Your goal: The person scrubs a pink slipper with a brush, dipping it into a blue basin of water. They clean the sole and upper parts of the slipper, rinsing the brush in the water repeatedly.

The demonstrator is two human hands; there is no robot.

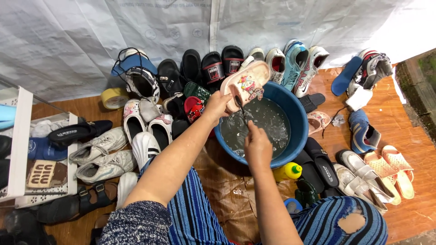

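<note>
My left hand [217, 105] holds a pink slide sandal [249, 83] with a cartoon picture on its strap, tilted over the far rim of a blue basin [297, 119] of soapy water. My right hand [257, 144] grips a thin dark brush [241, 109] whose tip touches the sandal's near end, above the water.
Several shoes, slides and sandals lie all around the basin on the wooden floor. A yellow bottle with a green cap [288, 171] lies by the basin's near rim. A roll of yellow tape [114, 97] sits at the left. A white rack [20, 145] with shoes stands far left.
</note>
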